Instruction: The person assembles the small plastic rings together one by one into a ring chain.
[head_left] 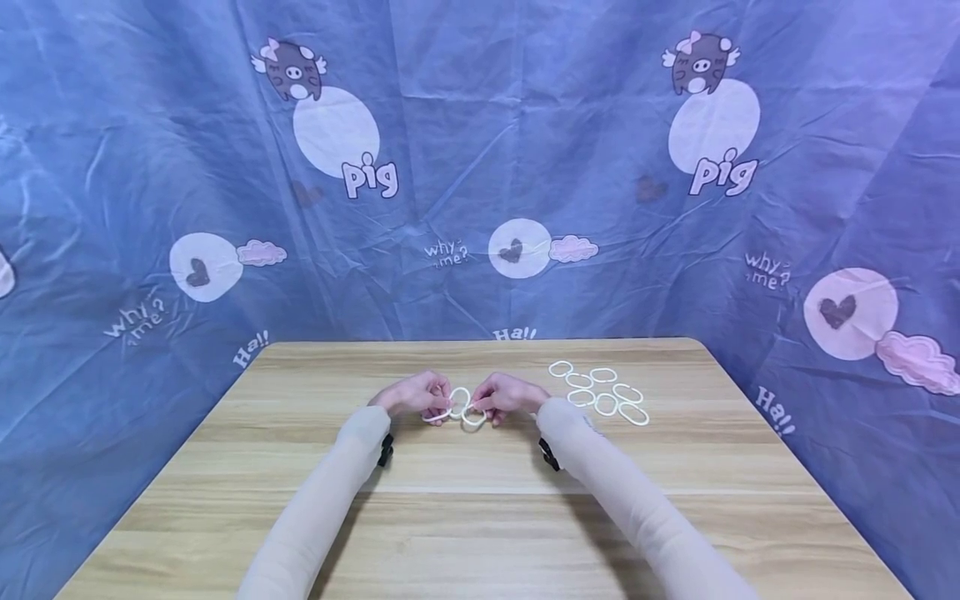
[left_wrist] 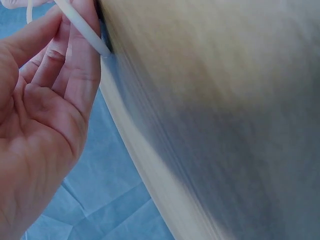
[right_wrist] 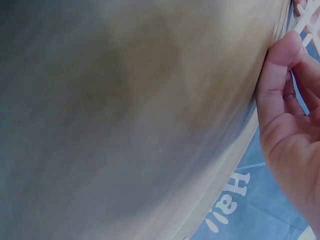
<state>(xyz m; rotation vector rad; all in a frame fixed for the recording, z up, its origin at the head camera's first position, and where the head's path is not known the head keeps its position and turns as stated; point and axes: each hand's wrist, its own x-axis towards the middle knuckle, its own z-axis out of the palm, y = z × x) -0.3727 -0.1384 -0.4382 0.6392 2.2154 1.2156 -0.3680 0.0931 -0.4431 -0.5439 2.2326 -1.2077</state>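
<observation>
Near the far side of the table, my two hands work close together on white oval plastic links. My left hand pinches a link between thumb and fingers; in the left wrist view that white link crosses the fingertips. A middle link stands between the hands. With thumb and fingertips, my right hand pinches a lower link beside the middle one. White link parts show at the right fingertips in the right wrist view. Whether each link is hooked through its neighbour is too small to tell.
Several loose white links lie in a cluster on the wooden table, to the right of my right hand. A blue printed cloth hangs behind the table and along both sides.
</observation>
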